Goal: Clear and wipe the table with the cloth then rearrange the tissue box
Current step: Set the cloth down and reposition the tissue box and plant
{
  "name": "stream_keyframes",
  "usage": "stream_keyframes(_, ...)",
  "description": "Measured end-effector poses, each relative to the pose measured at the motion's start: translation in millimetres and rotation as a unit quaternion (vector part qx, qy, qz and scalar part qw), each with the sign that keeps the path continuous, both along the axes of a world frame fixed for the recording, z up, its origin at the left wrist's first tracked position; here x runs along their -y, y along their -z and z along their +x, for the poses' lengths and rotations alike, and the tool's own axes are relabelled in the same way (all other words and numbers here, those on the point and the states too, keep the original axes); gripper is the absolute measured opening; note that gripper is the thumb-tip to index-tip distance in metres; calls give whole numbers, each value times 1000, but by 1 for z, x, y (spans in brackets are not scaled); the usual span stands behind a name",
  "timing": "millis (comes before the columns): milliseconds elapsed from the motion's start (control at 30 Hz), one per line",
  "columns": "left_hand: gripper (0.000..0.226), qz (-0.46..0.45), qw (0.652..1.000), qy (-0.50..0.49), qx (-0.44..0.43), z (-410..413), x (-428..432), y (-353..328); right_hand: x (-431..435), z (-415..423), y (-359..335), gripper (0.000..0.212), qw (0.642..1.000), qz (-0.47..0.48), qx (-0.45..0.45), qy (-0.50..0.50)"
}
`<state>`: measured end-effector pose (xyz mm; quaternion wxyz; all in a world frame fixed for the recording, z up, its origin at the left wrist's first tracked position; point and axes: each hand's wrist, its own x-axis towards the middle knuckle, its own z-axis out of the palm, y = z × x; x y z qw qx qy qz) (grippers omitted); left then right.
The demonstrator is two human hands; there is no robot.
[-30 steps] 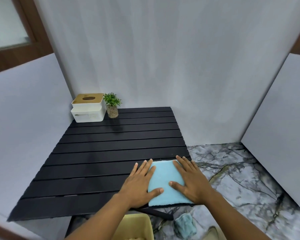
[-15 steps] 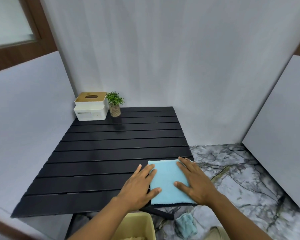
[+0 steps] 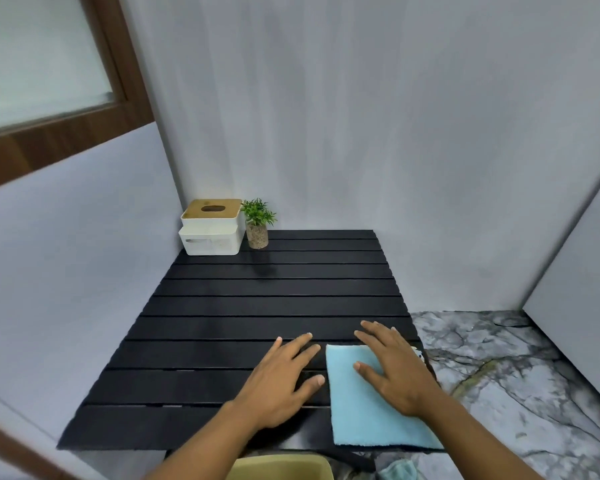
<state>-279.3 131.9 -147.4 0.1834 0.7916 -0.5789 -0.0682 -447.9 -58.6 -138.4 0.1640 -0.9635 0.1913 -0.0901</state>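
A folded light-blue cloth [image 3: 364, 410] lies flat at the near right corner of the black slatted table [image 3: 250, 306]. My right hand [image 3: 395, 368] rests flat on the cloth's upper right part, fingers spread. My left hand [image 3: 281, 375] lies flat on the bare slats just left of the cloth, thumb almost at its edge. A white tissue box with a wooden lid [image 3: 211, 226] stands in the far left corner against the wall.
A small potted plant [image 3: 258, 223] stands right beside the tissue box. A yellowish bin [image 3: 281, 467] sits below the table's near edge, with a teal rag [image 3: 397, 471] on the marble floor [image 3: 499, 375]. Grey panels close in left and right.
My left hand has slid off the cloth onto the bare table. The right hand stays on the cloth. The camera has tilted, so everything sits slightly differently in view.
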Motion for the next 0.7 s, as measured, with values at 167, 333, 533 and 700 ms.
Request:
stream_keyframes(167, 59, -47, 993, -99, -34, 72, -2, -19, -10, 91, -16, 61, 998, 32, 38, -25)
stream_keyframes(333, 59, -74, 975, -203, -39, 173, 1, -21, -2, 204, -11, 68, 994, 98, 47, -22)
stream_keyframes(533, 77, -99, 953, -277, 66, 303, 32, -23, 41, 333, 4, 88, 983, 160, 71, 54)
stream_keyframes(700, 91, -126, 945, -286, 95, 378, 53, -18, 78, 406, 15, 90, 965, 211, 125, 89)
